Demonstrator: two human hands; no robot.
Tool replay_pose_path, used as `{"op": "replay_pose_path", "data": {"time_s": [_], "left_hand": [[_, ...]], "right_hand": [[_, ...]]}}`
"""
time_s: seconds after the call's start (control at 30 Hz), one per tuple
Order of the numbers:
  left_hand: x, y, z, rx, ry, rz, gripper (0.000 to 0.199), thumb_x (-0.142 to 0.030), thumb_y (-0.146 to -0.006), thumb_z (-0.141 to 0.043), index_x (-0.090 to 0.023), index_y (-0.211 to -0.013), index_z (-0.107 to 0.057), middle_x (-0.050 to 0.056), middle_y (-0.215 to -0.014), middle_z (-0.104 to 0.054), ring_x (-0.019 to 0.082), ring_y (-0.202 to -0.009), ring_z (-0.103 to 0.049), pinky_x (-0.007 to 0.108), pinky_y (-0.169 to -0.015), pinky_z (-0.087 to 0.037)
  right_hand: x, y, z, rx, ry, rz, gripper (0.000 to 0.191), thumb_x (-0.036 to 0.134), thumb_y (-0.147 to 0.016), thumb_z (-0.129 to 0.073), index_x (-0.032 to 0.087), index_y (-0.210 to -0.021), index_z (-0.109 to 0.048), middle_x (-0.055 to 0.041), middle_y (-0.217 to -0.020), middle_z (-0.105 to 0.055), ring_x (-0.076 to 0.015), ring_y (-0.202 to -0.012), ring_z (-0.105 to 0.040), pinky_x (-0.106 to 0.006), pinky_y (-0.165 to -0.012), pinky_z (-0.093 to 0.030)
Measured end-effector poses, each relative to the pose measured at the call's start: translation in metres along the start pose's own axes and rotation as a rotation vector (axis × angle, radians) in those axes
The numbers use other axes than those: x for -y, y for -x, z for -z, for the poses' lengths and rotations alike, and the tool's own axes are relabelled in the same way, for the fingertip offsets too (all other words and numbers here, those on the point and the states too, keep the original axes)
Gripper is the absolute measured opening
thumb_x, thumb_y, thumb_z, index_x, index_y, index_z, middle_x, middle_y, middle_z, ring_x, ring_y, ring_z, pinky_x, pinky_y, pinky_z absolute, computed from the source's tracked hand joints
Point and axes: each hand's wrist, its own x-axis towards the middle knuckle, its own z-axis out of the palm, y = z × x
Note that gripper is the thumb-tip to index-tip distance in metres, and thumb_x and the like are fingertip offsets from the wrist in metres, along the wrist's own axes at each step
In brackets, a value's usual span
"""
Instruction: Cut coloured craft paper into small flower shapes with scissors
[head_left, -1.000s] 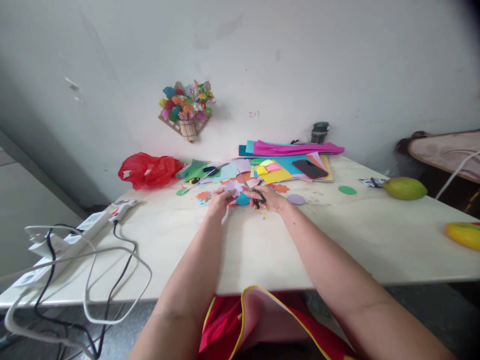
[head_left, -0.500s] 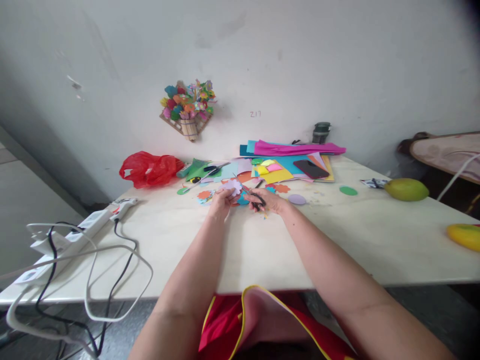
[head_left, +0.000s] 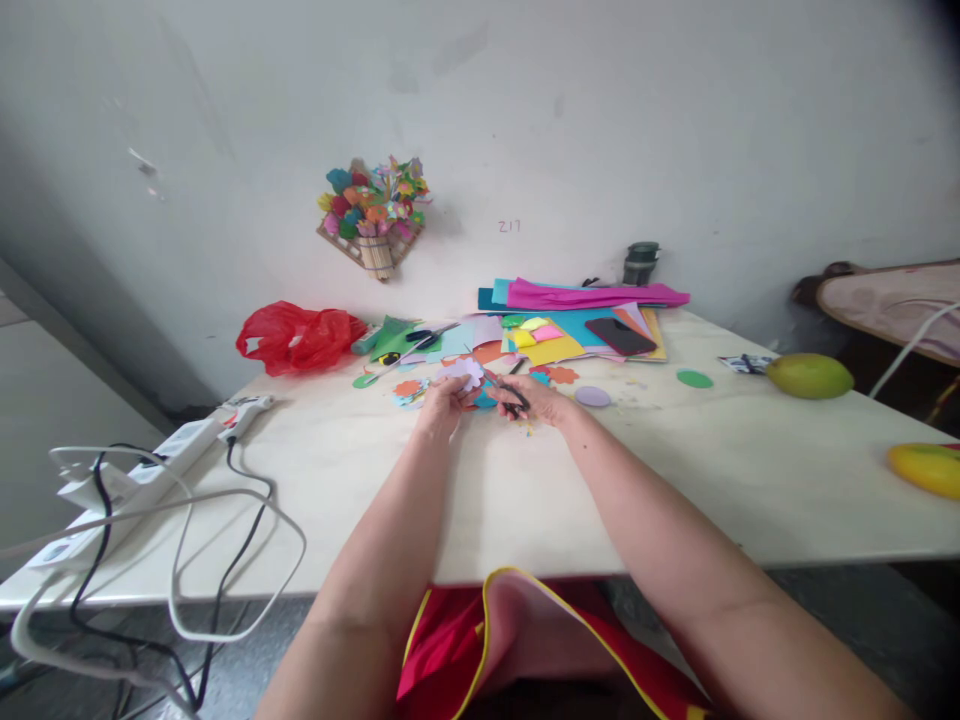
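Note:
Between the fingers of my left hand (head_left: 444,402) is a lilac paper flower (head_left: 468,373) with a scalloped edge. My right hand (head_left: 541,402) grips a pair of scissors (head_left: 517,400) by the dark handles, and the blades point at the flower's right edge. Around and under the hands lie cut paper shapes: an orange flower (head_left: 407,387) to the left, another orange flower (head_left: 562,375) and a lilac oval (head_left: 592,397) to the right. Blue paper (head_left: 484,399) shows between the hands. Whether the blades touch the flower is too small to tell.
Coloured sheets (head_left: 559,348) bearing a phone (head_left: 621,337) lie behind the hands. A second pair of scissors (head_left: 431,337) and a red plastic bag (head_left: 300,338) are back left. A power strip (head_left: 169,462) with cables occupies the left edge; a green mango (head_left: 810,375) lies right.
The view has shifted very slightly. Both hands, the lilac flower and the scissors keep nearly the same positions.

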Motion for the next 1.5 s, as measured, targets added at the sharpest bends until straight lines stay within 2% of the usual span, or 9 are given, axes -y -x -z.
{"op": "replay_pose_path", "data": {"time_s": [0.77,1.3,1.5], "left_hand": [[0.0005,-0.0019,0.0009,-0.034,0.007,0.015,0.01,-0.005,-0.067,-0.065,-0.014,-0.07,-0.061,0.004,-0.067,-0.068,0.016,-0.063,-0.068,0.027,-0.065,-0.058],[0.0014,-0.0043,0.0041,-0.006,-0.005,0.008,0.012,-0.007,-0.065,-0.067,-0.013,-0.074,-0.063,0.006,-0.071,-0.07,0.019,-0.074,-0.071,0.028,-0.067,-0.059],[-0.0002,-0.0031,0.0032,-0.005,-0.008,0.004,0.008,-0.007,-0.065,-0.065,-0.012,-0.071,-0.063,0.007,-0.069,-0.07,0.018,-0.068,-0.07,0.027,-0.066,-0.058]], "right_hand": [[-0.0039,-0.0029,0.0015,-0.012,0.012,-0.006,0.032,0.039,-0.079,-0.073,0.016,-0.071,-0.052,0.0031,-0.051,-0.058,-0.0049,-0.037,-0.048,-0.013,-0.029,-0.027],[-0.0011,-0.0014,-0.0001,-0.041,0.067,0.005,0.034,0.039,-0.077,-0.074,0.016,-0.066,-0.051,0.0031,-0.049,-0.057,-0.005,-0.036,-0.047,-0.015,-0.03,-0.026],[-0.0063,-0.0051,0.0003,-0.04,0.028,-0.009,0.035,0.039,-0.075,-0.077,0.017,-0.067,-0.051,0.0037,-0.048,-0.055,-0.0049,-0.037,-0.045,-0.015,-0.034,-0.031]]}}
